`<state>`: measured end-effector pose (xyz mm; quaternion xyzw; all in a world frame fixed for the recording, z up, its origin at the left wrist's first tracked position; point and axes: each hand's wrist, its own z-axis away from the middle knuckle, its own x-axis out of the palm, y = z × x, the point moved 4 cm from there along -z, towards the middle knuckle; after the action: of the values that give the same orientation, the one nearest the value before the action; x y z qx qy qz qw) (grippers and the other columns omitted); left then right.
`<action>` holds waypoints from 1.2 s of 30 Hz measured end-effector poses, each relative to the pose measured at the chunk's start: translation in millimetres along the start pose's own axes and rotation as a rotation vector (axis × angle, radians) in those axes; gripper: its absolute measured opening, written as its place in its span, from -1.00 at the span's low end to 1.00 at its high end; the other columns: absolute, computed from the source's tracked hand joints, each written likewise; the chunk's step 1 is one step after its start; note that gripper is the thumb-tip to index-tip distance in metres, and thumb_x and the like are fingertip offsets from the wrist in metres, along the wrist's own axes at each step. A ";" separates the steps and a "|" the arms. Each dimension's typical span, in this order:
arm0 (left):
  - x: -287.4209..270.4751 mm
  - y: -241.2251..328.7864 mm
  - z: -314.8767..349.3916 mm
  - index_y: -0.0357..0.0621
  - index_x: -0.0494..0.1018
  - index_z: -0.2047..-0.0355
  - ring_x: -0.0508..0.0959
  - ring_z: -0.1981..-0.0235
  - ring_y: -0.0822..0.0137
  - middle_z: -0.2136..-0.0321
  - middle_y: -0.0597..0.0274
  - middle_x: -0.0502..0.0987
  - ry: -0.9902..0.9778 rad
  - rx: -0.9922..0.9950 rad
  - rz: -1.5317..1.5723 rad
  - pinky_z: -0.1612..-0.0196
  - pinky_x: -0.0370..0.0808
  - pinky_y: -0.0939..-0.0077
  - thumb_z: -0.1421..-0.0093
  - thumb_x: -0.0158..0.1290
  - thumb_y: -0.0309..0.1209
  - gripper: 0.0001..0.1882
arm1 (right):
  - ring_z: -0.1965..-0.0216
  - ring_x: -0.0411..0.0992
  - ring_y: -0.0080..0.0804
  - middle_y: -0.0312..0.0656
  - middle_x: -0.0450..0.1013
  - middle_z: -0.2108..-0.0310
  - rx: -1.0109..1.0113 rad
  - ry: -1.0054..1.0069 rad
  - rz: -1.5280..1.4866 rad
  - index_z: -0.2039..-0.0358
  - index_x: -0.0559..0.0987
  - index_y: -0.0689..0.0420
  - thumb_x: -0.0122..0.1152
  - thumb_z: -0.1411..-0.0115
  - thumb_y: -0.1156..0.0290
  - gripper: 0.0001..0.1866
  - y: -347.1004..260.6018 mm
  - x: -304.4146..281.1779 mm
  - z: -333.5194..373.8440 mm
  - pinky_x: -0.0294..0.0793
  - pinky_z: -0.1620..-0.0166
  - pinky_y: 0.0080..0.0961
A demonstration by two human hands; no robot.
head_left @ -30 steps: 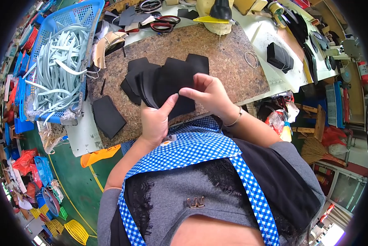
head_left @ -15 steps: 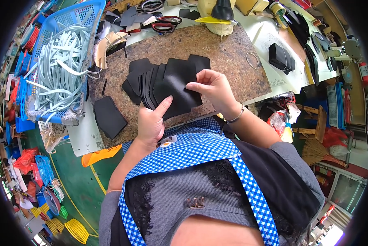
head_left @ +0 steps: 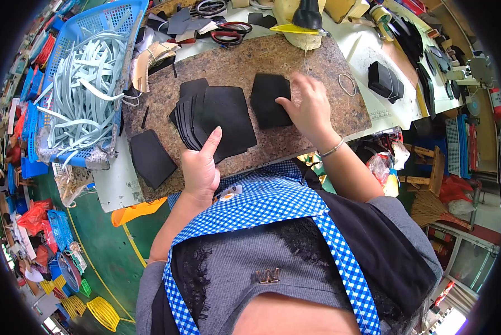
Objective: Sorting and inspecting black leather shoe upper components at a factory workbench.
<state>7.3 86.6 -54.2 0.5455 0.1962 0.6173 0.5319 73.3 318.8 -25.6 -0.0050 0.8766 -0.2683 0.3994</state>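
My left hand grips a fanned stack of thin black pieces, thumb on top and fingers hidden underneath. The front piece is broad with cut corners, and several more edges show at its left. My right hand is raised at the right with fingers apart, a little blurred, holding nothing. Next to its thumb lies a black piece or small pile on the brown speckled board. Behind the stack another black piece shows in part. A separate black piece rests at the board's left edge.
A blue basket full of pale strips stands at the left. Scissors and scraps lie along the back, near a black-topped tool. A rubber band is on the board; a banded black bundle sits to its right.
My right hand has come away from the stack and moved slightly right, its fingers spreading. The stack in my left hand has shifted left, exposing the black piece on the board at the right.
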 end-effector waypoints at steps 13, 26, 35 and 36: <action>2.4 -7.8 2.5 -0.30 0.44 0.12 0.51 0.18 0.38 0.17 0.19 0.52 0.007 -0.067 -0.060 0.03 0.42 0.53 -0.08 0.18 -0.57 -0.67 | 0.46 0.40 -0.56 -0.22 0.42 0.46 -0.102 0.024 0.045 0.37 0.49 0.19 0.48 0.11 0.23 -0.59 -7.1 -5.5 -4.7 0.41 0.46 -0.54; 9.6 -1.6 5.1 -0.35 0.42 0.09 0.53 0.19 0.34 0.17 0.13 0.52 -0.091 -0.066 0.018 0.07 0.47 0.49 -0.14 0.08 -0.59 -0.71 | 0.54 0.21 -0.77 -0.46 0.33 0.57 0.226 -0.570 -0.694 0.51 0.52 0.28 0.21 -0.16 0.50 -0.85 -35.2 33.2 29.8 0.27 0.47 -0.70; 8.4 2.5 6.5 -0.35 0.43 0.11 0.53 0.18 0.35 0.18 0.14 0.52 -0.129 -0.071 -0.007 0.08 0.47 0.49 -0.12 0.11 -0.59 -0.70 | 0.43 0.37 -0.75 -0.44 0.46 0.48 0.500 -0.567 -0.926 0.41 0.56 0.25 0.25 -0.11 0.54 -0.94 -30.3 34.7 33.4 0.39 0.38 -0.78; 7.1 0.1 6.1 -0.35 0.43 0.11 0.53 0.19 0.35 0.18 0.14 0.53 -0.135 -0.100 -0.018 0.09 0.48 0.50 -0.12 0.12 -0.59 -0.70 | 0.43 0.37 -0.75 -0.44 0.46 0.48 0.500 -0.568 -0.927 0.41 0.56 0.25 0.25 -0.11 0.54 -0.94 -33.2 33.6 34.2 0.39 0.38 -0.78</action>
<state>13.7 90.6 -48.8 0.5569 0.1337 0.5833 0.5760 67.6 267.0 -51.6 -0.3643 0.5522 -0.6008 0.4487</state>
